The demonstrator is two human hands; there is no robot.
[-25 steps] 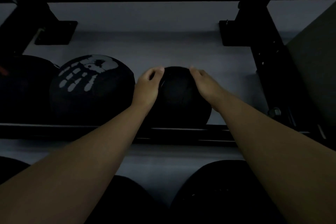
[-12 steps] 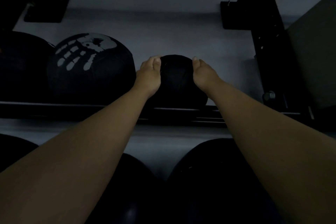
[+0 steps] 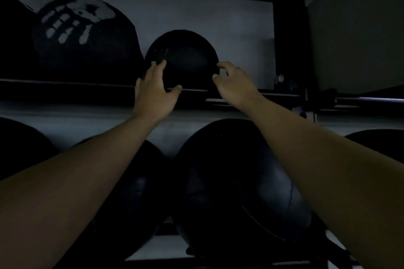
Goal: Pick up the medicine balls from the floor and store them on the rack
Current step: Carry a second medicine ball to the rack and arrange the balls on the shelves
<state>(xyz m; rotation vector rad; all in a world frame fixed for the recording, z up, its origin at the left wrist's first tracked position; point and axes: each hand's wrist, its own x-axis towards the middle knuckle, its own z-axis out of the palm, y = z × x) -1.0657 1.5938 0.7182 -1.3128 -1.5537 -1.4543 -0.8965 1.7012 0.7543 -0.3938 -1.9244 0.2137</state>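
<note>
A small black medicine ball (image 3: 185, 57) rests on the upper rail of the dark rack (image 3: 65, 86), right of a bigger black ball printed with a white handprint (image 3: 85, 37). My left hand (image 3: 154, 91) is in front of the small ball's lower left with fingers spread; whether the fingertips still touch it is unclear. My right hand (image 3: 232, 83) hovers at the ball's right edge, fingers curled and apart, holding nothing.
Large black balls fill the lower shelf, one at centre (image 3: 231, 181), one at left (image 3: 135, 192). Another ball (image 3: 13, 35) sits at the far left of the upper rail. A black upright post (image 3: 288, 35) stands to the right, a grey wall behind.
Both hands have come off the sides of the small ball and pulled back toward me, fingers opening. The view has tilted down, showing more of the lower shelf.
</note>
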